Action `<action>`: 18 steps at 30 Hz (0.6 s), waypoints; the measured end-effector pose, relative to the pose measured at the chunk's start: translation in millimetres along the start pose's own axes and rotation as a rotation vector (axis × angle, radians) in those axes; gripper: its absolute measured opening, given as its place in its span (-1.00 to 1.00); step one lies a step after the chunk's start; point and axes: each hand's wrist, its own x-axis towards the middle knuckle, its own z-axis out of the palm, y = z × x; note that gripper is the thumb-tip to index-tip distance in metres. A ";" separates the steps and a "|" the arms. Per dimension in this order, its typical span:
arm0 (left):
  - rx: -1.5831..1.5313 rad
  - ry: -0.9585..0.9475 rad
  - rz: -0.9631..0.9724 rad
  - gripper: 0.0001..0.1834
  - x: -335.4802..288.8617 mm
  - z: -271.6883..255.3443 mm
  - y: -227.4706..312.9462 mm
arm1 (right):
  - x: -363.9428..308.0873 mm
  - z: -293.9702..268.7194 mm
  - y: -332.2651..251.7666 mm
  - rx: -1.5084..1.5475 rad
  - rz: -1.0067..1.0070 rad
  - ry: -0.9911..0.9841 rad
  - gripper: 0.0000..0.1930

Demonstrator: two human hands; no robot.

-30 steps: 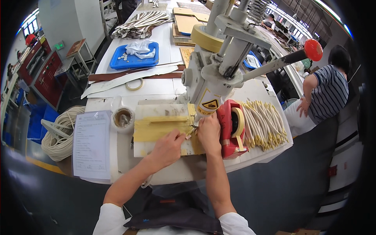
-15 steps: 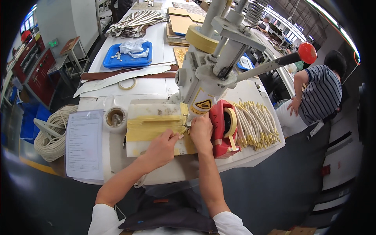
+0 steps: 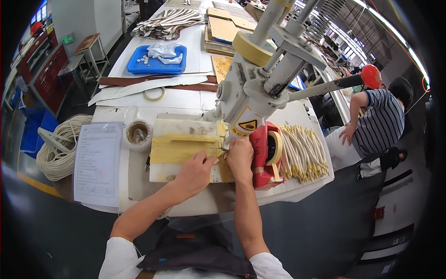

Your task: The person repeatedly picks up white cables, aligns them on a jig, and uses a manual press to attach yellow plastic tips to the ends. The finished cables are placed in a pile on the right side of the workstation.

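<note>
My left hand (image 3: 194, 171) rests over the right part of a white board (image 3: 174, 172) covered with yellow tape strips (image 3: 179, 148). Its fingers are pinched together, and what they hold is too small to make out. My right hand (image 3: 240, 157) is closed just below the head of a grey hand press (image 3: 239, 104), beside the board's right edge. Whatever its fingertips grip is hidden by the hand. A red tape dispenser (image 3: 263, 162) with a yellow roll stands right against that hand. Farther right lies a bundle of white cords (image 3: 302, 151) with yellow-wrapped ends.
The press lever ends in a red knob (image 3: 371, 76). On the left are a tape roll (image 3: 139, 134), a printed sheet (image 3: 98, 162) and a coil of cord (image 3: 60, 153). Behind lie leather strips (image 3: 153, 88) and a blue tray (image 3: 157, 67). A person in stripes (image 3: 378, 111) stands at right.
The view has shifted slightly. My hands stay almost in place by the press, with the left fingers moved a little. Another person has come into view at the far right.
</note>
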 end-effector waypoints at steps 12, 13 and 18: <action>-0.021 0.106 -0.049 -0.92 -1.1 8.7 -7.0 | 0.1 7.2 7.0 -0.081 0.001 0.008 -0.57; -0.029 0.108 -0.042 -0.92 -0.7 7.9 -7.4 | -0.6 5.7 5.8 -0.073 -0.007 0.017 -0.56; -0.050 0.118 -0.008 -0.92 -0.1 8.9 -8.0 | -0.7 6.9 4.8 -0.071 0.008 0.019 -0.52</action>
